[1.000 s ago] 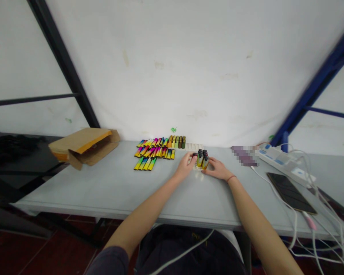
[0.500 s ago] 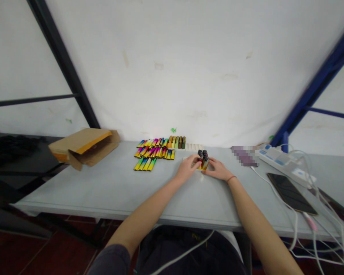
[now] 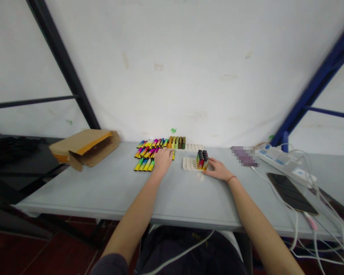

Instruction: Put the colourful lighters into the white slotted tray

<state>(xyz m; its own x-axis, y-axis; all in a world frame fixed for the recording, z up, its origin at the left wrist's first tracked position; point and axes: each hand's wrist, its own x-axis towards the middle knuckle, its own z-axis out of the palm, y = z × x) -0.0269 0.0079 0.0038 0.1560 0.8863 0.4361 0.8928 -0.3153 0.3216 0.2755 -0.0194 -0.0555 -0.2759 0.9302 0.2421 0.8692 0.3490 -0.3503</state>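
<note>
A white tray with round sockets lies in front of me. Lighters with dark tops and red, orange and pale bodies stand upright in its right end. My right hand rests at that end, thumb at the front corner and fingers behind, gripping the tray's edge. To the left, my left hand is over the rows of shiny rainbow-coloured tubes lying flat. Its fingertips are partly hidden among them, so I cannot tell whether it pinches one. A front row of yellow-green tubes lies left of that hand.
Behind stand upright yellow, green and brown pieces beside another white tray against the wall. An open cardboard box sits at the left. A phone, a power strip and white cables occupy the right side.
My left hand has left the lighters in the tray and moved left to the shiny tubes. The tray's sockets now show. My right hand has stayed at the tray.
</note>
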